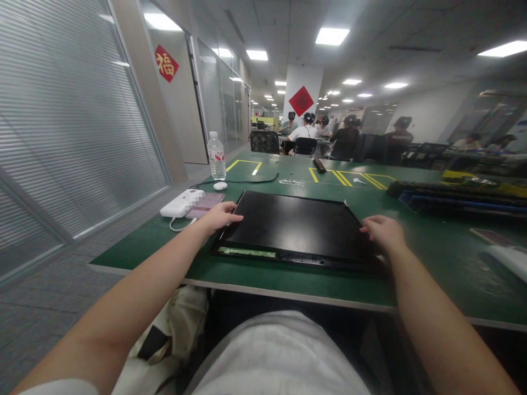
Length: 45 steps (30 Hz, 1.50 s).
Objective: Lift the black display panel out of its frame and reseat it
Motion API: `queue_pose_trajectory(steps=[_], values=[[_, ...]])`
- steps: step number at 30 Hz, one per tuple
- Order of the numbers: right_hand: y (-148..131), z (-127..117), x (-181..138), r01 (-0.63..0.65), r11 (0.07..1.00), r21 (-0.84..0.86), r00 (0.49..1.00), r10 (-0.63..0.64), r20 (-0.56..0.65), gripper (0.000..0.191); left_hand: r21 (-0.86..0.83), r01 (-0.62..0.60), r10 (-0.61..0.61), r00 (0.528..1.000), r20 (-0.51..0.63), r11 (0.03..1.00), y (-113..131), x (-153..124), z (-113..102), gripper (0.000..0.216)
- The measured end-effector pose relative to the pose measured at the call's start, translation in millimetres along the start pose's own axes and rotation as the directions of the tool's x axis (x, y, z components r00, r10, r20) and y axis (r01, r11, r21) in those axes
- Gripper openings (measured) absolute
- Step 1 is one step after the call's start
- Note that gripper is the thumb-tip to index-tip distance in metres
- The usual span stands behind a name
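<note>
A black LCD screen panel (296, 222) lies flat in a dark frame on the green table, dark face up. Along its near edge runs a green circuit strip (247, 252), with a black bar (317, 259) to its right. My left hand (222, 216) grips the panel's left edge, thumb on top and fingers at the side. At the opposite side, my right hand (382, 229) has its fingers closed on the panel's right edge. The undersides of both grips are hidden.
Left of the panel are a white power bank (181, 203), a phone (206, 203), a white oval case (220, 186) and a water bottle (216, 156). Dark strips (444, 197) lie at the right, near another phone (489, 237). Yellow tape (341, 178) marks the green table (144, 247). Several people sit beyond.
</note>
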State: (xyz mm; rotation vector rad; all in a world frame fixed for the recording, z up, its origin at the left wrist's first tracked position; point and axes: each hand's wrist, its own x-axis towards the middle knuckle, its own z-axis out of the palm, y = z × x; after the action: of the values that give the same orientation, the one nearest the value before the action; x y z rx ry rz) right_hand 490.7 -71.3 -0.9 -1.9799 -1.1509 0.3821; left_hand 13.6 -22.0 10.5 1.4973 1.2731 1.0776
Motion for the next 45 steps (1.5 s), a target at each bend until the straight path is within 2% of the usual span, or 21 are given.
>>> queue_pose_trajectory(steps=[6, 13, 25, 34, 39, 42, 45], values=[[3, -1, 3, -0.019, 0.999, 0.041, 1.000, 0.019, 0.011, 0.028, 0.124, -0.023, 0.029, 0.998, -0.051, 0.992, -3, 3, -2, 0.035], [0, -1, 1, -0.034, 0.996, 0.076, 0.999, 0.034, 0.004, 0.023, 0.218, -0.020, 0.037, 0.996, -0.077, 0.976, -9, 6, -2, 0.038], [-9, 0, -6, -0.074, 0.984, 0.160, 0.997, 0.070, 0.028, 0.015, 0.285, -0.042, 0.056, 0.998, -0.042, 0.958, -11, 7, -4, 0.032], [-6, -1, -5, -0.050, 0.998, 0.044, 0.999, 0.050, 0.013, 0.016, 0.421, -0.113, 0.122, 0.992, 0.006, 0.900, -17, 12, -7, 0.041], [-5, 0, -5, 0.002, 1.000, -0.025, 1.000, -0.002, 0.001, 0.019, 0.507, -0.240, 0.213, 0.971, 0.112, 0.828, -12, 5, -9, 0.064], [-6, 0, -5, 0.052, 0.997, -0.057, 0.999, -0.052, -0.014, 0.018, 0.541, -0.361, 0.261, 0.931, 0.255, 0.760, -1, -4, -14, 0.072], [-7, 1, -5, 0.144, 0.988, -0.056, 0.990, -0.144, 0.002, 0.020, 0.537, -0.451, 0.249, 0.878, 0.408, 0.713, 10, -12, -20, 0.068]])
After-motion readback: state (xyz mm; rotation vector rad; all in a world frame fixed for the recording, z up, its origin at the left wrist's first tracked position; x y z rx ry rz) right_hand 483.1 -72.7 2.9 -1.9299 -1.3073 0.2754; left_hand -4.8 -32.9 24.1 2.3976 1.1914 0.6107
